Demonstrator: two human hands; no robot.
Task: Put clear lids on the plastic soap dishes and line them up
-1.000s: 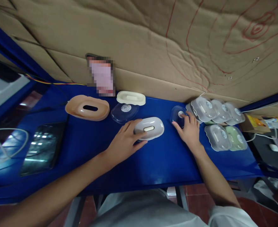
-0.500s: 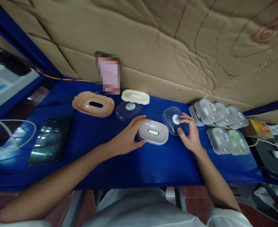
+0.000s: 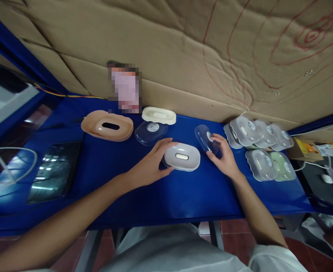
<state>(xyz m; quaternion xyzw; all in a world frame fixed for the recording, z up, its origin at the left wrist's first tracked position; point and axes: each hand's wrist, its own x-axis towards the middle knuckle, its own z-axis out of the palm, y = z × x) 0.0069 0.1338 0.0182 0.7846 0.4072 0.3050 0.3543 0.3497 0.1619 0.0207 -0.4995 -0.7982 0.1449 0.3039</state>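
Note:
My left hand (image 3: 160, 160) is wrapped round the left end of a light grey oval soap dish (image 3: 191, 158) lying on the blue table. A cream-coloured strip shows through the slot in the dish's middle. My right hand (image 3: 224, 156) grips the right edge of a clear plastic lid (image 3: 202, 138) with a round white sticker. The lid is tilted, its right side lifted, just right of the dish. Behind my left hand another clear lid (image 3: 146, 133) with a sticker lies flat. A cream tray (image 3: 158, 115) sits behind it.
A peach oval tray (image 3: 94, 126) with a slot stands at the back left. Several lidded soap dishes (image 3: 245, 132) are grouped at the right, by a cardboard box (image 3: 304, 151). A dark glossy tablet-like slab (image 3: 54, 172) and a white cable (image 3: 2, 162) lie left. Cardboard (image 3: 178, 68) walls the back.
My right hand has closed on the clear lid's right edge and tipped that side up off the table. My left hand stays on the grey dish. The view has shifted slightly.

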